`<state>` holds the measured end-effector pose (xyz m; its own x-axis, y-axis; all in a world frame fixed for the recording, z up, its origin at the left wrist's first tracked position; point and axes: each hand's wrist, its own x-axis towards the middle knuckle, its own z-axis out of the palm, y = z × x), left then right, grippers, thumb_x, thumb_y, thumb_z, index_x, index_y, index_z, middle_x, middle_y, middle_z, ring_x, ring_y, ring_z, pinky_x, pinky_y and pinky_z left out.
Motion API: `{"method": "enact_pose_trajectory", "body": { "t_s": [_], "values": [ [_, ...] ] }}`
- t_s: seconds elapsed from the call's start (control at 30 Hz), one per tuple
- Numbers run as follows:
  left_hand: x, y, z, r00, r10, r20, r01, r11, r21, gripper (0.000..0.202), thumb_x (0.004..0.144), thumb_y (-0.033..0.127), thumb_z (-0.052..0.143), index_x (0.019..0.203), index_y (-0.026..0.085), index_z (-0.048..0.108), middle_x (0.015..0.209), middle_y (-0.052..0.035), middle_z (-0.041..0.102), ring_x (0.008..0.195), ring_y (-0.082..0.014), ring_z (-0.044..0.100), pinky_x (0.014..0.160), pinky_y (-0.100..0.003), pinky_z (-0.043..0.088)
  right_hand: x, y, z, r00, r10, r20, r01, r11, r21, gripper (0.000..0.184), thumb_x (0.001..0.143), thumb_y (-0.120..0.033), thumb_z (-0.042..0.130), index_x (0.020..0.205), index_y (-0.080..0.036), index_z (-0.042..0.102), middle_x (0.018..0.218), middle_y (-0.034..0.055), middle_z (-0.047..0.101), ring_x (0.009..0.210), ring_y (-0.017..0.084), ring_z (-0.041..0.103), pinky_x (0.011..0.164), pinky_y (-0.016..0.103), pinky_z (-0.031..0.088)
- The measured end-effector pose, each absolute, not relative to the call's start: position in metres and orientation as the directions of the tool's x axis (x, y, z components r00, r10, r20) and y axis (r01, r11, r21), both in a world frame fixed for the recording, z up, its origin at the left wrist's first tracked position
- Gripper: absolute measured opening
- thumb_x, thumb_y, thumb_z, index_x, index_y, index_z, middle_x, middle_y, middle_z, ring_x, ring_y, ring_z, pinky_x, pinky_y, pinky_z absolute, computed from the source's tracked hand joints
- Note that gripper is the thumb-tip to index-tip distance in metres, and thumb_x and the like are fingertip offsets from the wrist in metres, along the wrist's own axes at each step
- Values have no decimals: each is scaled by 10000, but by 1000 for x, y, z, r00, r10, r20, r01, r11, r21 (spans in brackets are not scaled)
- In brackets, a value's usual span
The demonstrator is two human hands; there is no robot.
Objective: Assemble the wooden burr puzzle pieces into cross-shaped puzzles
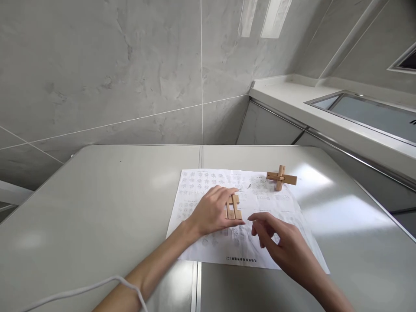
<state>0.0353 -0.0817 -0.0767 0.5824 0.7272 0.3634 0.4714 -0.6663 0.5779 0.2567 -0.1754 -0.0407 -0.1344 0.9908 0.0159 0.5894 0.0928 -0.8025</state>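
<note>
My left hand [212,208] is closed around a small group of notched wooden puzzle pieces [234,208], thumb along the near side and fingers over the far side. Part of the group is hidden behind the hand. Just right of it, my right hand [273,236] has its fingers bent and apart, with nothing visible in them. Under both hands lies a printed instruction sheet [221,253] with rows of small diagrams. A cross-shaped wooden puzzle assembly [281,178] rests at the sheet's far right corner, apart from both hands.
The pale table [97,208] has a seam running down its middle. A white cable [87,286] crosses my left forearm at the lower left. Beyond the far edge stands a grey wall [156,69]. A white counter [279,93] with a sink [367,112] is at the right.
</note>
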Motion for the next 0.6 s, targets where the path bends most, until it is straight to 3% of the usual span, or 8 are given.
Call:
{"method": "enact_pose_trajectory", "body": {
  "t_s": [0.37,0.47,0.6],
  "values": [
    [72,-87,-95,652,688,319,450,-690,568,755,943,633,749,1500,189,502,1289,-147,745,1180,-341,702,1011,-520,576,287,-162,-61,-133,991,-29,733,79,-676,277,1111,-463,458,1105,-307,688,748,0,729,557,192,645,552,301,530],
    [69,-88,-91,636,711,300,469,-665,581,868,880,659,804,1534,205,458,1336,-156,706,1223,-353,670,1024,-539,574,290,-162,-68,-162,986,-38,745,97,-660,275,1101,-500,491,1122,-314,692,746,-7,733,530,185,638,520,292,520],
    [53,-88,-85,538,798,270,589,-585,558,890,737,772,854,1356,184,600,1301,-169,650,1173,-375,630,951,-560,590,286,-163,-81,-177,984,-15,749,125,-650,276,1078,-542,557,1189,-319,675,754,-29,733,537,173,645,538,287,523]
  ]
}}
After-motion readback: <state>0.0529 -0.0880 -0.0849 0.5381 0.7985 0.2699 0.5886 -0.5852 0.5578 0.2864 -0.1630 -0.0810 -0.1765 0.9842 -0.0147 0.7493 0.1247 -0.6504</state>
